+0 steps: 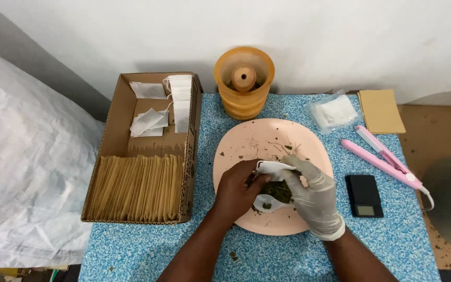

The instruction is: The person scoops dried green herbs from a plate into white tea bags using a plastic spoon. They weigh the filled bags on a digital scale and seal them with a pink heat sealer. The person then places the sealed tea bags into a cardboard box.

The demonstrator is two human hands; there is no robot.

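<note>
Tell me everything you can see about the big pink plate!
The pink plate is round, smooth and pale, lying flat on the blue speckled table. Dried green bits are scattered over it. The left hand and the gloved right hand hold a small white bag over it.

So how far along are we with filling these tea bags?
Done: a few white bags lie in the cardboard box beside a row of tan envelopes; whether those bags are filled is unclear. In hand: the left hand holds a small white bag open over the pink plate while the gloved right hand pushes in dried green leaves. Left: scattered leaf bits remain on the plate, and a packet of bags is waiting.
</note>
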